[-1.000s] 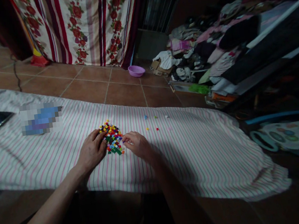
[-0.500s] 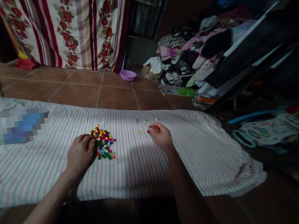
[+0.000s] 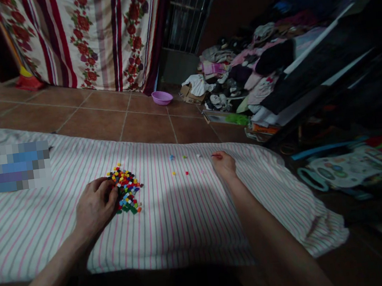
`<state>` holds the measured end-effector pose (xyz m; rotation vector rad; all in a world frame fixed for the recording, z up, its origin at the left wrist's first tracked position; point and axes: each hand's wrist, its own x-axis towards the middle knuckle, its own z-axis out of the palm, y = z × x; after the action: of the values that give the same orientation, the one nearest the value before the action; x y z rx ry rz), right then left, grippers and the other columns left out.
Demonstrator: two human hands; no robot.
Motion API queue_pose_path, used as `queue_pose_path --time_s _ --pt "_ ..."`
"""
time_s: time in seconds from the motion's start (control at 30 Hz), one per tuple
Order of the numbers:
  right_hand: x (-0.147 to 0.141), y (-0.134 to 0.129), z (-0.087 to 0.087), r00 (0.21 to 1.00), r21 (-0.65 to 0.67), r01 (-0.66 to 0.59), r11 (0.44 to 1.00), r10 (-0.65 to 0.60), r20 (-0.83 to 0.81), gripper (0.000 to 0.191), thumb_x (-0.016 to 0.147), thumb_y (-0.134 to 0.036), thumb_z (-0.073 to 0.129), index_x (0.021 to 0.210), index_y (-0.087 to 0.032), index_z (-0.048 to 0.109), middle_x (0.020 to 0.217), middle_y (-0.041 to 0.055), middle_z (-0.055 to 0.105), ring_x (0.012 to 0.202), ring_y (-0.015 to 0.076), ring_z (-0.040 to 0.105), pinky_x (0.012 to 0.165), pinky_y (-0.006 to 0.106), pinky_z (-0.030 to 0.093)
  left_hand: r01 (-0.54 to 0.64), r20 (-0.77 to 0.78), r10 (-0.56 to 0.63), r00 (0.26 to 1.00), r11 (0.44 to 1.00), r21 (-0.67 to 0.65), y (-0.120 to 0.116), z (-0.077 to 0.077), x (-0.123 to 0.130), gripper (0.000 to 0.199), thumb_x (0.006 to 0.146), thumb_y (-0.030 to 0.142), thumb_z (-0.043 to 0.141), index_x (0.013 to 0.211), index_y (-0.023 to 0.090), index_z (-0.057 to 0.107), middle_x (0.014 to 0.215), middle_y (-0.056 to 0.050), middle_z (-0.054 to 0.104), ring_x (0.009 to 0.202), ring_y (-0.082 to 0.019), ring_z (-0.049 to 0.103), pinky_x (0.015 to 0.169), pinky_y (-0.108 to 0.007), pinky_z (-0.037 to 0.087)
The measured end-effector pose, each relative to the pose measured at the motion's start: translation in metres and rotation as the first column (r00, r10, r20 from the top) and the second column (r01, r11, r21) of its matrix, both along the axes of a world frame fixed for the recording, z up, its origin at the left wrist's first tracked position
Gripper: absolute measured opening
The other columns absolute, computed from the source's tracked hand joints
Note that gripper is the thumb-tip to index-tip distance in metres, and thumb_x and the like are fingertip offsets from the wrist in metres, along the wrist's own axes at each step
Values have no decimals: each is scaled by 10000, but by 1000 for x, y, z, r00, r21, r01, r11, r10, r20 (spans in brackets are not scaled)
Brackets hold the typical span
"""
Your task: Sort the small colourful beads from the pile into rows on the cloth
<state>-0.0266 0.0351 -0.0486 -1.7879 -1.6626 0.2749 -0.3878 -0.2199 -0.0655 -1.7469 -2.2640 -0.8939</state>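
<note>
Many small coloured pieces [image 3: 127,190] lie in a pile on a striped cloth [image 3: 167,229]. My left hand [image 3: 97,203] rests at the pile's left edge, fingers curled down against it; what its fingertips hold, if anything, is hidden. Right of the pile, small pieces sit apart: a blue one [image 3: 172,157], a green one [image 3: 185,156], a white one [image 3: 198,155], a yellow one [image 3: 174,173] and a red one [image 3: 187,173]. To the right of these, my right hand [image 3: 224,163] is closed in a pinch near the cloth, its content too small to name.
A blurred blue object [image 3: 16,168] lies on the cloth at the left. Beyond the cloth, a purple basin [image 3: 162,98] stands on the tiled floor before a floral curtain [image 3: 102,42]. Heaped clothes [image 3: 237,67] and a dark slanted frame are at the right.
My right hand has moved right, away from the red piece, which now shows fully on the cloth. My left hand stays at the pile. The view has shifted slightly.
</note>
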Motion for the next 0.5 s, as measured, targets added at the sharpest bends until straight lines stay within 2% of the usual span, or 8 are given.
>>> queue_pose_path --time_s 0.2,0.5 --pt "5 19 -8 996 17 -17 1000 15 92 181 733 -213 526 822 -175 679 856 86 721 840 234 665 814 343 488 4 -4 -4 1000 1000 15 1 -4 -1 355 920 448 398 958 204 653 1095 -98 663 990 -260 614 893 -432 512" --pt "5 28 -18 983 -3 -9 1000 9 184 177 716 -179 527 784 -189 691 801 61 716 784 209 648 807 338 485 8 -3 -8 1000 1000 18 1 -2 -1 345 919 442 402 950 212 658 1098 -90 667 985 -254 618 894 -436 514"
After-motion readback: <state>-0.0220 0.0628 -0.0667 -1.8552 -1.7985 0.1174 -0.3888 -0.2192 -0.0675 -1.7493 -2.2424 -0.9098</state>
